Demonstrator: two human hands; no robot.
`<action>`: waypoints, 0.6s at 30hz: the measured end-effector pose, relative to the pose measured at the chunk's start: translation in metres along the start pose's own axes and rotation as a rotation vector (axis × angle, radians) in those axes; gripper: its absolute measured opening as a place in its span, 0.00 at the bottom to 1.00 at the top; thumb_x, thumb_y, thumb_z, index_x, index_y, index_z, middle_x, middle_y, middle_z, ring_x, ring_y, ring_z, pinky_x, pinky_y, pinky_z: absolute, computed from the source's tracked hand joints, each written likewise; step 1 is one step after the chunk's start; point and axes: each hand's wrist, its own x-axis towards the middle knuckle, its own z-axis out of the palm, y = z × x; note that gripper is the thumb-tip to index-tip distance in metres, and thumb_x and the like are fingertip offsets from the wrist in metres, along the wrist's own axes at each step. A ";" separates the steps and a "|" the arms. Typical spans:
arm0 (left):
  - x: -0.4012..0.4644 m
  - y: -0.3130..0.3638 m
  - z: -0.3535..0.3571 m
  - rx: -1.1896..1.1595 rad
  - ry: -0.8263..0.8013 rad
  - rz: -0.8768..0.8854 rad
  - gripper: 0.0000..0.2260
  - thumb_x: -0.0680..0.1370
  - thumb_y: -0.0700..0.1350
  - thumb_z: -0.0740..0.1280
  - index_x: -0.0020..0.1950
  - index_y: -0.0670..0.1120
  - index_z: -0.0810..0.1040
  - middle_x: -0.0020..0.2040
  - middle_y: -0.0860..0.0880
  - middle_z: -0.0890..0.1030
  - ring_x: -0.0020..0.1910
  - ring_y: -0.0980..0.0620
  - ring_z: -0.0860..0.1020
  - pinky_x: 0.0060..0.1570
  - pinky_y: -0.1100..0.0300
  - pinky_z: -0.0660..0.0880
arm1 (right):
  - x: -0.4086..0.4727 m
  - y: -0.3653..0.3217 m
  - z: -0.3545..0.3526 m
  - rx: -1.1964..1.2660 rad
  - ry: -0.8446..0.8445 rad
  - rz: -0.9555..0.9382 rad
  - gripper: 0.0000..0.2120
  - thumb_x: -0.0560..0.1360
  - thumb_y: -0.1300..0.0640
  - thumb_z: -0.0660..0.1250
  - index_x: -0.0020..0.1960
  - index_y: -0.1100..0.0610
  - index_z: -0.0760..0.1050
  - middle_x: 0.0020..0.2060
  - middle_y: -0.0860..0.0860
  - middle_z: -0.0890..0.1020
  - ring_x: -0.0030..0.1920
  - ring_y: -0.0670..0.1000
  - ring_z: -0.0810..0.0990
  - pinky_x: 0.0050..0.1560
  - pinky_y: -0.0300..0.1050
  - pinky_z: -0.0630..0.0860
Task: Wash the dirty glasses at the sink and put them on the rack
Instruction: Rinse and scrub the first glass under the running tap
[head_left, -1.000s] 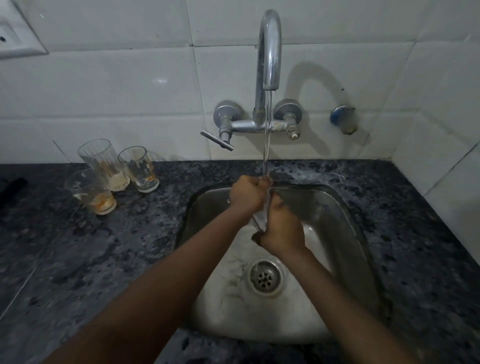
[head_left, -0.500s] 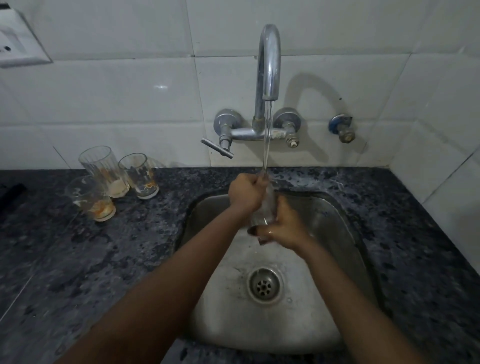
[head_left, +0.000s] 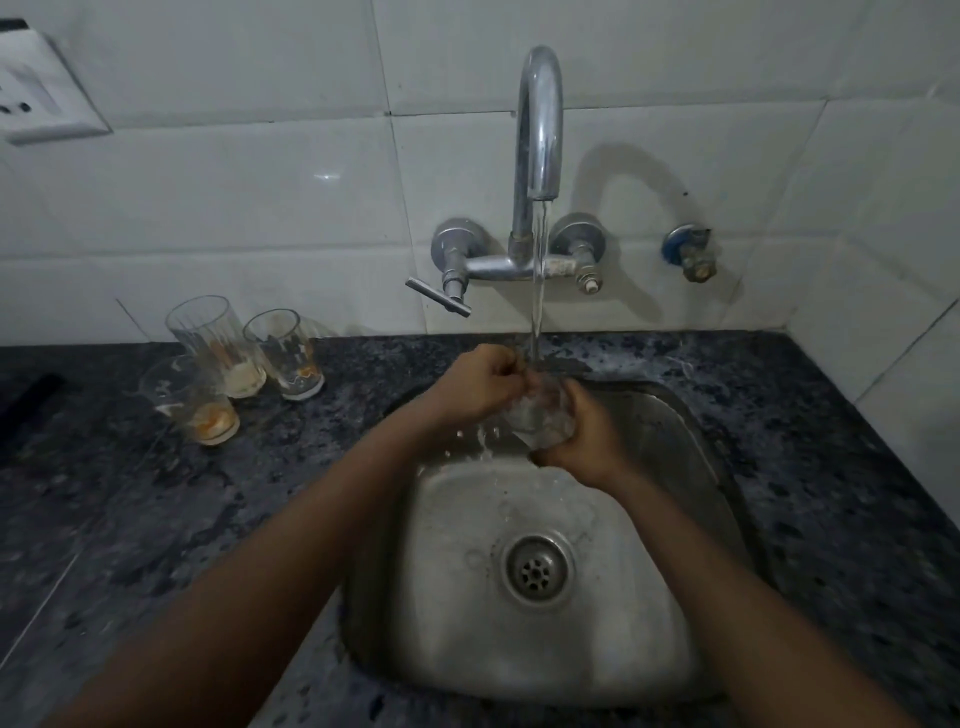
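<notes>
A clear glass (head_left: 540, 415) is held under the running tap (head_left: 540, 156) above the sink (head_left: 675, 467), gripped by the right hand (head_left: 587, 436) at its base and by the left hand's (head_left: 483, 384) curled fingers at its rim. Three dirty glasses (head_left: 234, 364) are stood on the counter (head_left: 156, 519) at ten o'clock.

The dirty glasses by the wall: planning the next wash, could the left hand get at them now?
Probably not yet: the left hand and right hand both grip a glass under the tap. Once freed, the counter path to the dirty glasses looks open.

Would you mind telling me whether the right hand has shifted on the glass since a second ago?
Yes. The right hand has slid from beside the glass to cup its base, nearer the drain.
</notes>
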 end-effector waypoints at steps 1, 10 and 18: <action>-0.002 0.003 -0.002 0.122 -0.103 0.029 0.09 0.69 0.43 0.65 0.44 0.41 0.81 0.43 0.44 0.80 0.44 0.48 0.78 0.49 0.55 0.73 | 0.002 -0.003 -0.001 0.001 0.026 -0.030 0.36 0.55 0.68 0.79 0.61 0.60 0.70 0.54 0.56 0.79 0.54 0.56 0.78 0.50 0.53 0.79; 0.015 0.003 0.027 0.496 -0.425 0.025 0.17 0.79 0.36 0.56 0.68 0.37 0.68 0.72 0.39 0.66 0.71 0.45 0.64 0.67 0.62 0.54 | 0.016 -0.020 -0.014 -0.711 0.020 -0.520 0.33 0.55 0.64 0.78 0.60 0.60 0.74 0.53 0.60 0.80 0.54 0.63 0.78 0.52 0.57 0.77; 0.008 0.014 0.026 0.136 -0.415 -0.029 0.13 0.76 0.31 0.59 0.60 0.30 0.74 0.62 0.34 0.75 0.61 0.39 0.74 0.66 0.53 0.68 | 0.021 -0.012 -0.020 -0.714 0.126 -0.630 0.37 0.55 0.63 0.75 0.62 0.56 0.65 0.56 0.63 0.79 0.58 0.65 0.78 0.54 0.67 0.74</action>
